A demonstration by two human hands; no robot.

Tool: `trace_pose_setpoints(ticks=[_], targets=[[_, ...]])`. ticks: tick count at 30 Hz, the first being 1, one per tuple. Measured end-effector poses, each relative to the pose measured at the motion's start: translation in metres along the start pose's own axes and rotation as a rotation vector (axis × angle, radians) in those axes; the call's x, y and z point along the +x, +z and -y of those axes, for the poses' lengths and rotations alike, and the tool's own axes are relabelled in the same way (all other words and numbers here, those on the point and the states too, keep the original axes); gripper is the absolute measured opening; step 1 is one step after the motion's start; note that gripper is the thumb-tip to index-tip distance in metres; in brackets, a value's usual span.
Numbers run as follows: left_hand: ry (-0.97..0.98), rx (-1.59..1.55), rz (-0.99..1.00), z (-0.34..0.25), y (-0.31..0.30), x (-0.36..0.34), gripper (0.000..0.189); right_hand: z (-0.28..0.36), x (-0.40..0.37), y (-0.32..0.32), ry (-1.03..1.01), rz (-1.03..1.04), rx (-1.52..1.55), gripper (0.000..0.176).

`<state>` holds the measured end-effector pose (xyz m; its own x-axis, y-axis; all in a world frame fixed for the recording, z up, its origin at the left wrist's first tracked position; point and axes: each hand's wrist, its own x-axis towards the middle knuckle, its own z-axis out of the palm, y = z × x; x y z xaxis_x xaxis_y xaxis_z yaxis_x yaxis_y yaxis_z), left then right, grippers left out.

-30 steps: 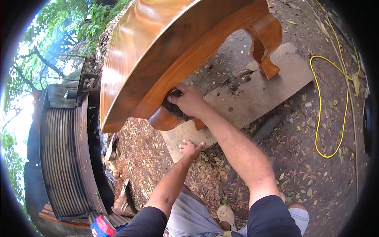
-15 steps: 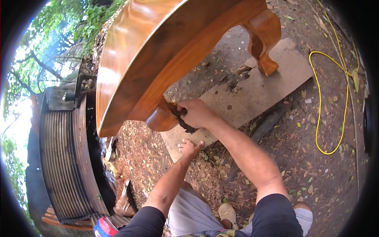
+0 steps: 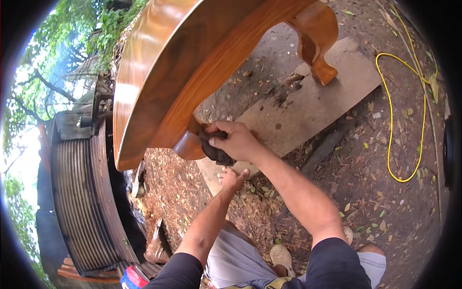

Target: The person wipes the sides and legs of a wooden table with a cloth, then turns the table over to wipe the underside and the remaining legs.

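Observation:
A glossy orange-brown wooden table (image 3: 192,72) fills the upper middle, with one curved leg (image 3: 318,43) standing on a flat board (image 3: 308,113). My right hand (image 3: 238,141) grips a dark, crumpled cloth (image 3: 216,151) against the nearer leg (image 3: 189,146), whose lower part is partly covered by the cloth. Just below, my left hand (image 3: 233,179) rests on the board's near edge with its fingers spread and nothing in it.
A yellow cord (image 3: 391,130) loops over the leaf-strewn ground at the right. Corrugated metal sheeting (image 3: 84,202) stands at the left. A red and blue object (image 3: 133,278) lies at the bottom left. My shoe (image 3: 281,257) is at the bottom.
My right hand has turned and more of the dark cloth now shows, bunched over the side of the nearer leg. My left hand stays nearly in place.

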<state>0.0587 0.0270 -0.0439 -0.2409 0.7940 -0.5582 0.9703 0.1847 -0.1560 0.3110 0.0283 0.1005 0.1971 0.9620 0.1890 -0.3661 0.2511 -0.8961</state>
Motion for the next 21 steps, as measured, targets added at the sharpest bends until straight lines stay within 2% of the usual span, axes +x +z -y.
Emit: trace_pose_setpoints(ticks=[1,4,7,10,13,14,17,20,21], targets=[[0.002,0.015,-0.003,0.000,0.001,0.003,0.133,0.000,-0.002,0.000,-0.068,-0.019,-0.075,0.024],[-0.045,-0.002,-0.020,-0.006,0.002,0.000,0.133,-0.006,-0.009,-0.012,-0.033,0.037,-0.515,0.022],[-0.032,0.144,-0.044,0.010,0.024,0.029,0.133,-0.003,-0.002,-0.014,-0.084,0.112,-0.849,0.026],[-0.024,-0.058,-0.045,0.001,0.008,0.007,0.132,0.000,0.002,-0.006,0.017,0.033,-0.244,0.031],[0.016,0.032,-0.025,0.014,0.022,0.032,0.132,0.021,0.001,-0.004,0.141,0.032,0.001,0.032],[0.018,0.027,-0.014,0.019,0.024,0.035,0.132,0.020,-0.002,-0.002,0.110,0.005,0.006,0.030],[0.110,-0.020,0.033,0.013,0.007,0.020,0.131,-0.012,-0.011,0.003,-0.097,-0.075,-0.412,0.027],[0.113,-0.054,0.011,0.014,0.010,0.019,0.130,-0.006,-0.012,0.004,-0.015,-0.084,-0.368,0.021],[0.086,-0.036,0.002,0.011,0.011,0.018,0.130,-0.002,-0.011,0.005,-0.010,-0.103,-0.246,0.020]])
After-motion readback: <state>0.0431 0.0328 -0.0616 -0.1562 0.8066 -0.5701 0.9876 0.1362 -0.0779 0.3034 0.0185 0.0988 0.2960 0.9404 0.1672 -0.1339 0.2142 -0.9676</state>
